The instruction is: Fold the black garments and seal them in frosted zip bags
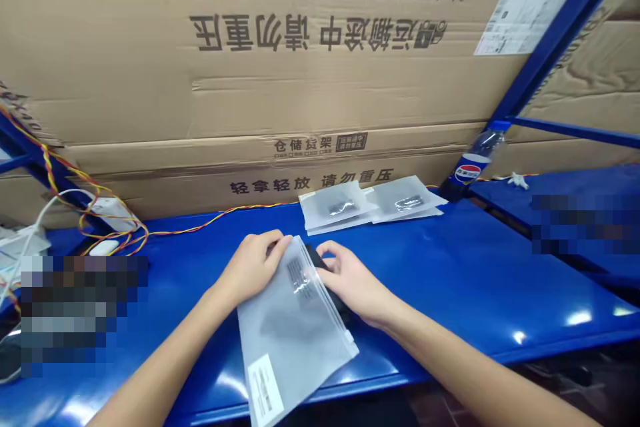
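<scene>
A frosted zip bag lies slanted over the front of the blue table, with a white label at its lower left and a slider at the lower end of its zip edge. My left hand grips the bag's upper corner, fingers closed. At the zip edge my right hand pinches a flat black item, whose kind I cannot make out. Part of that item sits at or behind the bag's mouth; my fingers and the bag hide the rest.
Two more frosted bags lie at the back. A cola bottle leans by the blue post. Tangled red-yellow wires and a power strip are at left. Large cardboard stands behind the blue table.
</scene>
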Demonstrator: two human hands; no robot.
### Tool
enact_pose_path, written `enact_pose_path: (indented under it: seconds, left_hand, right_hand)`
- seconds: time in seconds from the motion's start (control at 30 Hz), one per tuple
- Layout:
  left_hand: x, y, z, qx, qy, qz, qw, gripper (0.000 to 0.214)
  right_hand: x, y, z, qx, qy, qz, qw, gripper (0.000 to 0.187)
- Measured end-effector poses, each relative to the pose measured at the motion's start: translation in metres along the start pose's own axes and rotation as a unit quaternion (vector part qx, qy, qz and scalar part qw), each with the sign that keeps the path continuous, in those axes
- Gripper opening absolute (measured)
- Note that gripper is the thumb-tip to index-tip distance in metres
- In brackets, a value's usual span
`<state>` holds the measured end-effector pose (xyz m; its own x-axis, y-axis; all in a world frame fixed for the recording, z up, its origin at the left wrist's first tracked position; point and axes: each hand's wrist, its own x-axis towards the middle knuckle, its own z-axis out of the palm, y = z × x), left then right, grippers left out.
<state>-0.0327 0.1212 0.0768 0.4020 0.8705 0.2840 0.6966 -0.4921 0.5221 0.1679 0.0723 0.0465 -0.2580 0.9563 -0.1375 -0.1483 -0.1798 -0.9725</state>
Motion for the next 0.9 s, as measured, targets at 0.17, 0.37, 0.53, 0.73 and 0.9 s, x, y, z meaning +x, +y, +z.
enact_pose_path:
  seconds: [0.17, 0.37, 0.53, 0.73, 0.9]
  left_hand:
    - [-0.020, -0.021, -0.027, 0.077, 0.042, -0.026, 0.996, 0.046]
    - [-0.029, -0.057, -0.050, 0.131, 0.064, -0.051, 0.988, 0.043]
    - [-0.046, -0.038, -0.043, 0.159, 0.108, -0.011, 0.981, 0.032]
    - [-0.090, 0.055, 0.024, 0.050, 0.170, 0.129, 0.976, 0.021]
    - [-0.089, 0.093, 0.089, -0.027, 0.205, 0.080, 0.975, 0.023]
  right_hand:
    - [-0.030, 0.011, -0.012, 0.085, 0.173, -0.030, 0.981, 0.085]
    - [-0.061, 0.055, -0.024, -0.219, 0.334, -0.153, 0.904, 0.076]
    - [-0.087, 0.064, -0.022, -0.501, 0.281, -0.271, 0.772, 0.089]
    - [-0.083, 0.057, -0.033, -0.496, 0.210, -0.289, 0.792, 0.033]
    - [-0.079, 0.039, -0.036, -0.384, 0.252, -0.252, 0.852, 0.024]
